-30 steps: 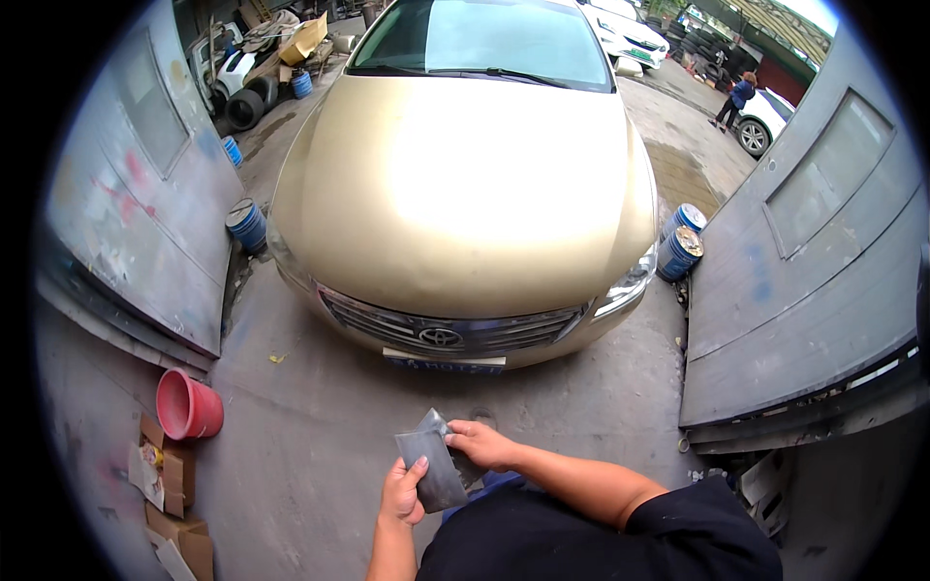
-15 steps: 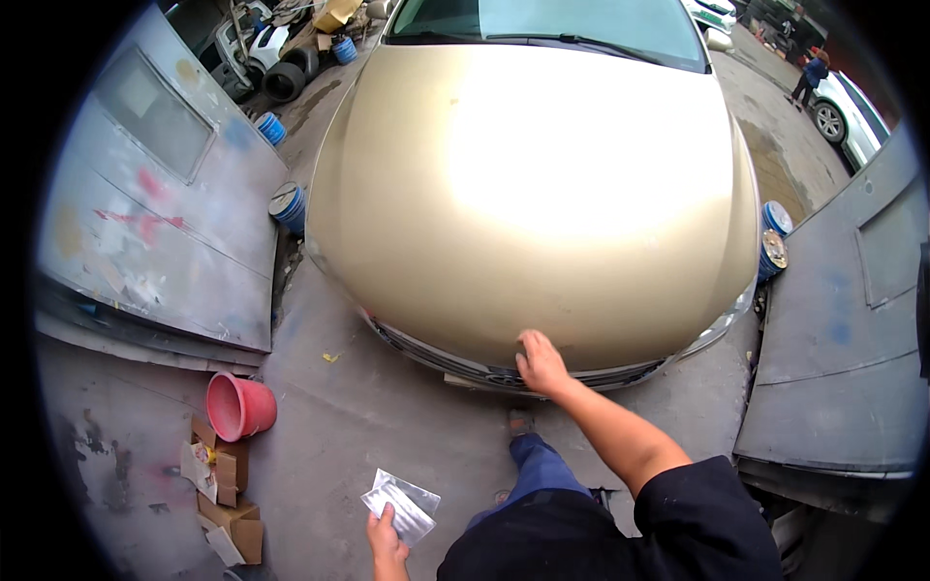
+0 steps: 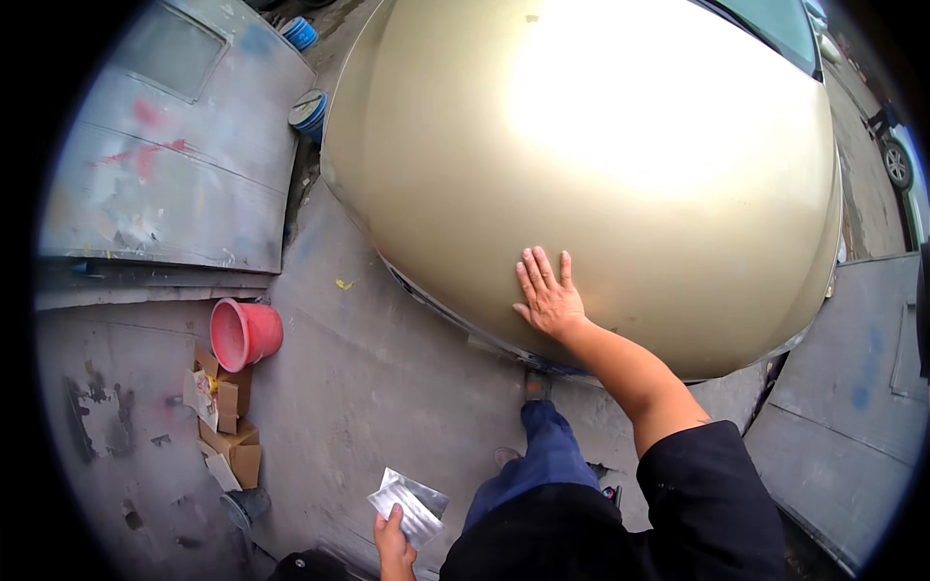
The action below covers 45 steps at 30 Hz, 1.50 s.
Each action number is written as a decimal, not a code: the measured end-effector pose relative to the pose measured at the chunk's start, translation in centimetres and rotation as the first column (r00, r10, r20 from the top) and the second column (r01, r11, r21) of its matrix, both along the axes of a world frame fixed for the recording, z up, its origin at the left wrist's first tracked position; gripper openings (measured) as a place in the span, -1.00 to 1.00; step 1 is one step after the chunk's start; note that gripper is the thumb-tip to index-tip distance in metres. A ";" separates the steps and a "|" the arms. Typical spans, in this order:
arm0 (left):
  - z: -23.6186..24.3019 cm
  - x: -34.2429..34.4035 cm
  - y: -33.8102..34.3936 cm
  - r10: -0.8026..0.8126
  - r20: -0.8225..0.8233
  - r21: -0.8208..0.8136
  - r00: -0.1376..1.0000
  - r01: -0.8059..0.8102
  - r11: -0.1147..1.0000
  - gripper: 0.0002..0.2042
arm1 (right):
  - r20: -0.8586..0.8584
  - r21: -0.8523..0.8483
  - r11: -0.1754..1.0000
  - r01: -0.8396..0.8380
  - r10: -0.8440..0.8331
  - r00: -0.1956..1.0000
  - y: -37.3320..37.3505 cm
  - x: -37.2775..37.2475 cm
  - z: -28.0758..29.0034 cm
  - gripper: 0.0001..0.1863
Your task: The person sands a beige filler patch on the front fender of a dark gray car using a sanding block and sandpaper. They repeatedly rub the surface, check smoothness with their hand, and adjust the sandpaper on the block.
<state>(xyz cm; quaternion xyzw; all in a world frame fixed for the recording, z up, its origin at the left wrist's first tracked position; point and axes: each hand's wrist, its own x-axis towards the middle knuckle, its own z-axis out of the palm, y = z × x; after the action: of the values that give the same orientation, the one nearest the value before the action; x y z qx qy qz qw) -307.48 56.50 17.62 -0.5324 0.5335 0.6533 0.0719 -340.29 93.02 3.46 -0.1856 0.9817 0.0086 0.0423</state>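
Note:
A gold car hood [image 3: 436,145] fills the upper middle of the head view, with a bright glare across it. On its front part lies my right hand [image 3: 551,298], palm down and fingers spread, with nothing in it. Low in the view, my left hand [image 3: 392,539] grips a few flat, silvery, clear-looking plastic packets [image 3: 412,504], thumb on top. These are held over the floor, well apart from the car. What is inside the packets cannot be made out.
Grey doors with paint smears, a left one [image 3: 184,145] and a right one [image 3: 852,387], flank the car. A red bucket [image 3: 246,334], opened cardboard boxes [image 3: 232,450] and a dark container [image 3: 246,505] stand at left. Blue pails, one [image 3: 308,111] nearest, sit beside the hood.
My right hand has moved from above the hood's front edge onto the hood, its fingers now spread flat. The view has shifted closer over the car. My left hand keeps the packets.

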 end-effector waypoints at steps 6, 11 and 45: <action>0.0 -1.9 1.1 0.043 0.029 0.010 0.999 -0.043 0.999 -0.79 | -0.018 0.025 0.984 -0.175 0.176 0.984 -0.5 2.5 -1.3 -0.22; 0.0 -2.1 0.8 0.059 0.000 0.026 0.998 -0.059 0.998 -0.79 | 0.008 0.107 0.962 -0.251 0.252 0.968 -0.8 5.3 -2.2 -0.24; 3.4 -16.4 -11.3 -0.588 -0.596 0.514 0.546 0.823 0.243 -0.74 | 0.725 -0.687 -0.072 0.723 -0.015 0.688 -28.5 25.8 16.4 -0.72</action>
<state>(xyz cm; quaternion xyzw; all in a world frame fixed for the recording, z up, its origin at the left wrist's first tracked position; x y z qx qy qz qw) -323.87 45.15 20.98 -0.0481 0.3956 0.7702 0.4980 -314.46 64.49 19.86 0.1413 0.6657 -0.7143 0.1634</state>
